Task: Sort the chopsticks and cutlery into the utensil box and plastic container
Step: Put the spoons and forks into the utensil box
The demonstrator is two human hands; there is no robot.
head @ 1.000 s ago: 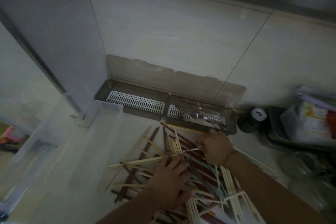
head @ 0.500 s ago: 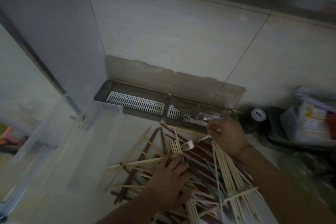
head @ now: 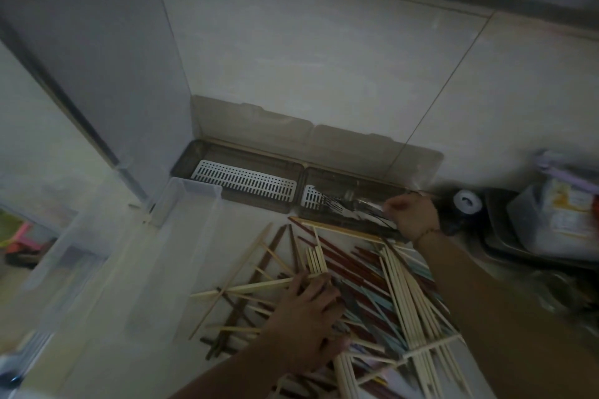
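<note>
Sorting station: both hands engaged, cutlery compartment in use.

Right hand (head: 411, 216) sits over the right end of the utensil box (head: 340, 191), fingers curled; what it holds cannot be told through blur; forks (head: 340, 206) lie in the right compartment; the left compartment shows only its white slotted tray (head: 243, 179); left hand (head: 306, 317) rests flat, fingers spread, on the chopsticks (head: 372, 285) heaped on the near counter; clear plastic container (head: 136, 253) stands to the left, just beside the box's near-left corner.
</note>
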